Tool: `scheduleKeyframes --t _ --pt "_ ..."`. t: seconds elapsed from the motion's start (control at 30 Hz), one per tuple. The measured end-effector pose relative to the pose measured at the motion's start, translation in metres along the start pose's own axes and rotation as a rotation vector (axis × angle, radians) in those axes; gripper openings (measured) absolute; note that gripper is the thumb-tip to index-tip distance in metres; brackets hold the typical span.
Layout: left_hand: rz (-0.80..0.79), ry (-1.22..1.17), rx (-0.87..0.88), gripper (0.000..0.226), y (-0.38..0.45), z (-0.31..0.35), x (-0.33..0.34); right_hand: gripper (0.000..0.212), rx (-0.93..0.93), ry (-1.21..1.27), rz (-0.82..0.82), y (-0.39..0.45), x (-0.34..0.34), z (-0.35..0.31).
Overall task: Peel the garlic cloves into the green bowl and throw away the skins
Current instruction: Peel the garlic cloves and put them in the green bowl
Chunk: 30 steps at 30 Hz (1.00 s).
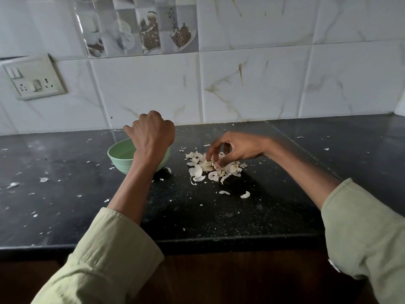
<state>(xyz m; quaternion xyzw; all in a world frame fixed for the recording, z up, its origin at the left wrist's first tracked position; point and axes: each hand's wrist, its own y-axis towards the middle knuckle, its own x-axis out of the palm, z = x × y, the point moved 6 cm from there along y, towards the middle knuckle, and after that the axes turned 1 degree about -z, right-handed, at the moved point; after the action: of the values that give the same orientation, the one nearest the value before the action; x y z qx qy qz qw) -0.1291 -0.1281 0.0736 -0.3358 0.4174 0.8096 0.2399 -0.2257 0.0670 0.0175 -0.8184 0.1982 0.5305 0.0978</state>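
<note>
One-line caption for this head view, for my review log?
Left hand over the green bowl; right hand reaches into the garlic skins on the black counter.

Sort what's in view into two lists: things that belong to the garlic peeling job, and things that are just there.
Part of the job:
pale green round bowl
heap of papery white garlic skins
left hand above the bowl
right hand reaching into the heap

Just there:
white wall switch-and-socket plate
black speckled stone counter

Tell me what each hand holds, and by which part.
Left hand is curled above the bowl; any contents are hidden. Right hand fingertips reach into the skins; a grip cannot be confirmed.
</note>
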Motion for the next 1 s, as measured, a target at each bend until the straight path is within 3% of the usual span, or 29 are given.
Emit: scheduleKeyframes --t 0.27,0.53,0.77,0.9,1.0 --pt "-0.023 0.022 -0.007 0.013 0.004 -0.008 0.004 0.022 0.056 -0.058 0.054 -0.001 -0.003 0.007" --pt "0.005 0.073 0.031 0.009 0.007 -0.006 0.007 0.015 -0.007 -0.022 0.205 0.004 -0.011 -0.014" --pt "0.155 -0.079 0.292 0.024 0.004 0.019 0.006 0.027 -0.014 -0.137 0.024 0.018 0.024 -0.028" --pt "-0.014 -0.323 0.514 0.029 -0.008 0.045 0.02 0.014 -0.003 -0.101 0.099 0.014 0.018 -0.024" --pt "-0.196 -0.34 0.621 0.03 -0.021 0.06 0.041 0.008 0.003 -0.079 0.104 0.009 0.009 -0.024"
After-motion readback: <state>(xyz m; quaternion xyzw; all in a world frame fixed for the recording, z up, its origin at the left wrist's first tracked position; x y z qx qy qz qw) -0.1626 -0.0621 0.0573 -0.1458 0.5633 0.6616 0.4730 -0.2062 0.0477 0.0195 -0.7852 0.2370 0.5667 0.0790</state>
